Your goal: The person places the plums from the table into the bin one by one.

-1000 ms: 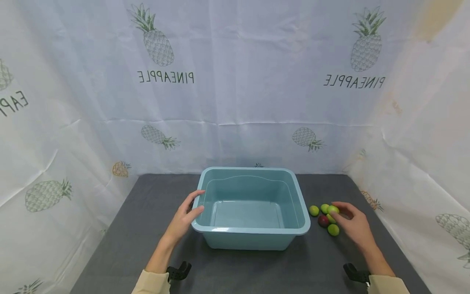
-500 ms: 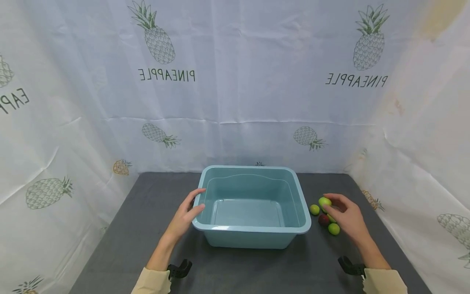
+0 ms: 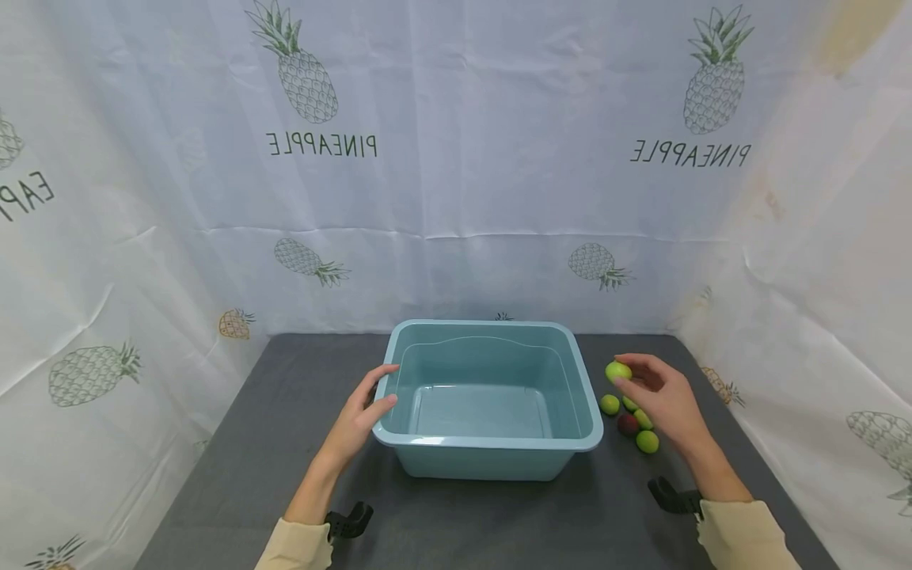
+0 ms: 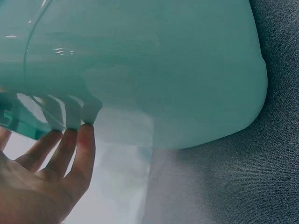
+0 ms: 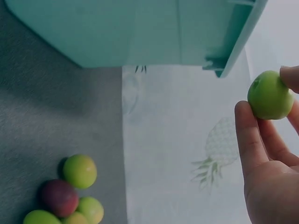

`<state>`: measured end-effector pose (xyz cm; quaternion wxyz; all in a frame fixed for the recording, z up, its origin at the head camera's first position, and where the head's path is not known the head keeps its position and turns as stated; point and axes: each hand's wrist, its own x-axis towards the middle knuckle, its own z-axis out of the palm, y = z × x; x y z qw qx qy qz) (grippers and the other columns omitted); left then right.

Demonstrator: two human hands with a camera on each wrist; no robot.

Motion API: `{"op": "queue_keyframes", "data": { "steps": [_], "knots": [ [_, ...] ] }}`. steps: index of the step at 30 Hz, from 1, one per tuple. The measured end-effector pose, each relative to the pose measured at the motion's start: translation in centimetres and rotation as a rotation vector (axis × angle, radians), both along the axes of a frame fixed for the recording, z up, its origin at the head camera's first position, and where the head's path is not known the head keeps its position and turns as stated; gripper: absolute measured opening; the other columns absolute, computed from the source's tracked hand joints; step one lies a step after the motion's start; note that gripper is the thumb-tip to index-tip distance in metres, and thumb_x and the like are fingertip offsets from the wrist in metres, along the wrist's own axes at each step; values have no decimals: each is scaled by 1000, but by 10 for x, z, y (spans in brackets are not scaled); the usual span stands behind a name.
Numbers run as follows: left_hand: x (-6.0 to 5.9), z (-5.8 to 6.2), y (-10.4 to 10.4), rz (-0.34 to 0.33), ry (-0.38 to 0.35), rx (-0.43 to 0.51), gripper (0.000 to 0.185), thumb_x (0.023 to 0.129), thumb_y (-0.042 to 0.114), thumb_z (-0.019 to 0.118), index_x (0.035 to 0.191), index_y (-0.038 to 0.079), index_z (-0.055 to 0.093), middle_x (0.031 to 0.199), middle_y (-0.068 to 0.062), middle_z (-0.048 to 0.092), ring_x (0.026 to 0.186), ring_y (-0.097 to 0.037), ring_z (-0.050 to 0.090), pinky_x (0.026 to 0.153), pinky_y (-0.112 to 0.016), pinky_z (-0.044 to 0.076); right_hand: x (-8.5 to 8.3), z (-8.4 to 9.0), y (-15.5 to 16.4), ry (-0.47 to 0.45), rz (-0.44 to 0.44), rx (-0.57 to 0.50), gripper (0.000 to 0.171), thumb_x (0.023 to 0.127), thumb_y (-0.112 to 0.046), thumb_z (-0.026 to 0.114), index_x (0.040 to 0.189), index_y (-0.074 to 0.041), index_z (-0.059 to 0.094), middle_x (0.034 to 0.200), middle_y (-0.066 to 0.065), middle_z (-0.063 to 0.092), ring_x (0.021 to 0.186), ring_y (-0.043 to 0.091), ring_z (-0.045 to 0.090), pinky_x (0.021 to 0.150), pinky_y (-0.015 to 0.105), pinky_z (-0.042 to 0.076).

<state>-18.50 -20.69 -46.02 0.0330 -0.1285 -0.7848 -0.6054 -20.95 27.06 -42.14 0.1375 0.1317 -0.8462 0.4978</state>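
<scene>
A light blue plastic basin stands on the dark table. My left hand holds its left rim, thumb and index finger over the edge; in the left wrist view several fingers touch the outer wall. To the right of the basin, my right hand pinches a small round green fruit, raised off the table. In the right wrist view this fruit shows a little dimple, like an apple or plum. Below lie several green fruits and one dark red fruit.
White cloth printed with pineapples hangs behind the table and along both sides. The loose fruits lie close together between the basin's right wall and the table's right edge. A black band sits on each wrist.
My right hand has lifted the green fruit from the pile and moved it up, away and to the left, toward the basin's right rim. The left hand and basin have stayed put.
</scene>
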Motion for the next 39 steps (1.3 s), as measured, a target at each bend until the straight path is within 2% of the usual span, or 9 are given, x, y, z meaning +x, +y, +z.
{"op": "queue_keyframes", "data": {
  "steps": [8, 16, 25, 32, 39],
  "knots": [
    [0, -2, -1, 0, 11, 5, 50, 105, 22, 55, 152, 16, 42, 163, -16, 27, 146, -42, 30, 104, -64, 35, -5, 14, -11, 7, 39, 6, 39, 98, -17, 70, 132, 1, 60, 124, 2, 62, 109, -4, 58, 92, 11, 43],
    [0, -1, 0, -6, 3, 14, 50, 105, 22, 55, 153, 16, 41, 163, -17, 27, 145, -42, 32, 103, -61, 37, -5, 28, -24, 0, 104, -21, 39, 98, -13, 69, 133, 2, 60, 129, 11, 61, 111, -3, 58, 91, 13, 45],
    [0, -2, 1, 6, 2, 7, 50, 105, 21, 55, 152, 15, 42, 163, -17, 27, 144, -43, 34, 102, -61, 39, -9, 41, -37, -23, 145, -33, 39, 98, -15, 70, 132, 2, 60, 131, 17, 59, 111, -2, 58, 92, 15, 47],
    [1, 0, 2, 18, 9, 15, 49, 105, 20, 54, 152, 14, 42, 161, -19, 29, 141, -43, 38, 100, -58, 42, -14, 50, -48, -57, 169, -3, 41, 98, -18, 70, 134, 0, 60, 131, 17, 60, 110, -2, 59, 91, 16, 48],
    [4, 1, 6, 61, 9, 1, 48, 105, 20, 55, 151, 16, 44, 160, -17, 33, 140, -41, 40, 101, -59, 41, -16, 56, -58, -77, 205, -18, 42, 99, -18, 70, 134, 1, 59, 132, 17, 60, 111, 1, 59, 90, 19, 50]
  ]
}}
